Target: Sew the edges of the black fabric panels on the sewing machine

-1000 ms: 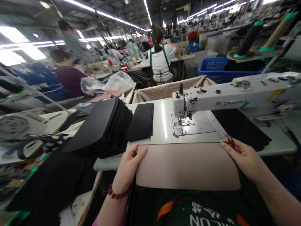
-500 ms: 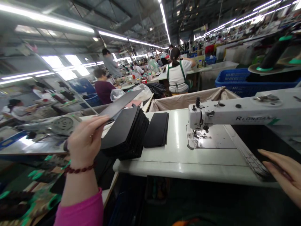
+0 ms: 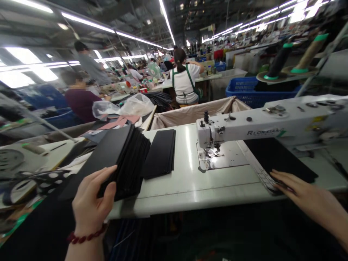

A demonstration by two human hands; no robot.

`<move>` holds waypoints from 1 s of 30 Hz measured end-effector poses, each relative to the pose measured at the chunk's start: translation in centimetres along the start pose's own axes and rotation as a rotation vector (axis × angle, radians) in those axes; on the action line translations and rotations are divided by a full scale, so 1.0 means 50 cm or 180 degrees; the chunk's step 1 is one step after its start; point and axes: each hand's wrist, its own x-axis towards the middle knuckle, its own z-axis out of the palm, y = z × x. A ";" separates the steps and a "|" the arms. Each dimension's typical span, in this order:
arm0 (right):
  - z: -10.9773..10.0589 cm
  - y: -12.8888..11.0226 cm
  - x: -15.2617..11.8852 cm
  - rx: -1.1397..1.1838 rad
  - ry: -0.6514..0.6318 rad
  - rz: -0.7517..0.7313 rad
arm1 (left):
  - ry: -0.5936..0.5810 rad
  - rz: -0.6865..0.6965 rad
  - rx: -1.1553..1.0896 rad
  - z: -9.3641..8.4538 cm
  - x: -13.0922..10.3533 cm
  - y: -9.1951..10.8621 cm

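My left hand [image 3: 94, 197] is at the near end of a tall stack of black panels [image 3: 108, 148], its fingertips at the stack's side and its thumb apart from them. Beside that stack lies a low pile of black panels [image 3: 160, 154]. To the right, my right hand [image 3: 307, 197] reaches in with fingers stretched out, their tips at the near edge of a black panel [image 3: 277, 157] and the end of a pale metal strip [image 3: 254, 163]. Between the piles and that panel is the head of a white sewing machine [image 3: 208, 132].
A cloth-lined bin [image 3: 190, 116] stands behind the pale table [image 3: 174, 199]. Thread cones [image 3: 281, 61] and a blue basket [image 3: 241, 92] are at the back right. A person in a green apron [image 3: 185, 81] sits ahead. Clear plastic [image 3: 136, 105] lies at the back left.
The view has turned right. My left hand has come down to the stack, and the dark panel it held up is no longer raised. My right hand has moved in to the black panel by the metal strip.
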 end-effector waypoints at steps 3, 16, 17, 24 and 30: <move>-0.022 -0.005 0.007 -0.0399 -0.0557 -0.0335 | -0.0152 0.0431 -0.0686 0.059 -0.014 0.069; -0.080 -0.093 0.050 0.0199 -0.0034 0.0885 | -0.3380 -0.1408 -0.4193 0.361 -0.052 0.447; -0.088 -0.110 0.045 0.0286 0.0114 0.0876 | -0.3469 -0.1610 -0.4427 0.368 -0.051 0.461; -0.022 -0.357 -0.026 0.0991 -0.1552 -0.0962 | -0.3341 -0.2092 -0.4752 0.383 -0.034 0.494; 0.089 -0.378 0.027 0.2102 -0.2080 -0.1091 | -0.2752 -0.1398 -0.3038 0.340 -0.090 0.358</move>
